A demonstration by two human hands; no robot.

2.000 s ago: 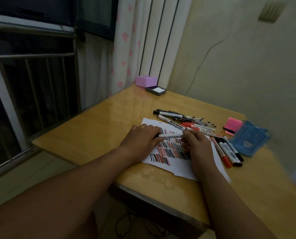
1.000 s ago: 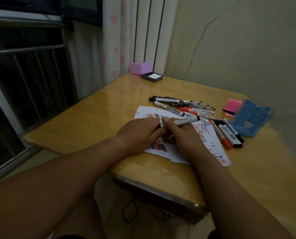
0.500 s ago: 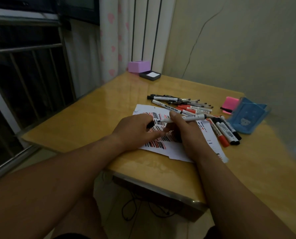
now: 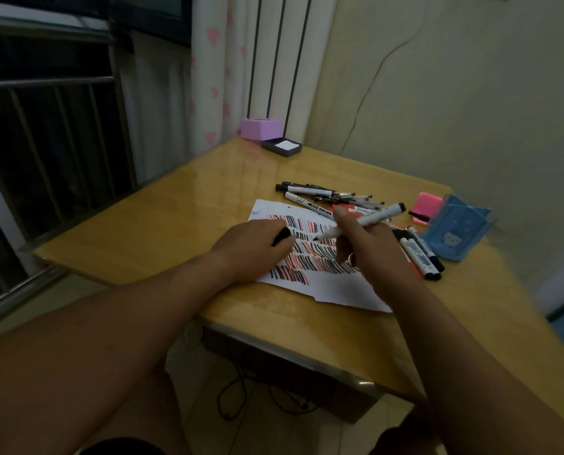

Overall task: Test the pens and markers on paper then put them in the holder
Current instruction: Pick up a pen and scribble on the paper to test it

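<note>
Dim corner, yellow table [image 4: 175, 231] by a barred window. A sheet of paper [image 4: 336, 290] lies near the front edge, crowded with red and black strokes.

Your right hand [image 4: 372, 254] has its fingers [image 4: 343, 221] curled round a white marker [image 4: 375, 218], gripped mid-barrel. The bare tip points down at the paper; you cannot tell whether it touches. Your left hand [image 4: 251, 251] rests on the paper, fingers closed on the black cap [image 4: 282, 239].

The marker looks light, rigid and smooth, and would likely roll if laid flat. A hold lower on the barrel, nearer the tip, should give a firmer stroke. The paper is thin and loose, so your left hand's weight probably keeps it from sliding. The cap is small and easy to drop.

A pile of pens [image 4: 326, 196] lies beyond the paper. More markers [image 4: 420, 254] lie to the right, just beside the blue holder [image 4: 454, 234], which looks thin-walled and may tip when loaded.
</note>
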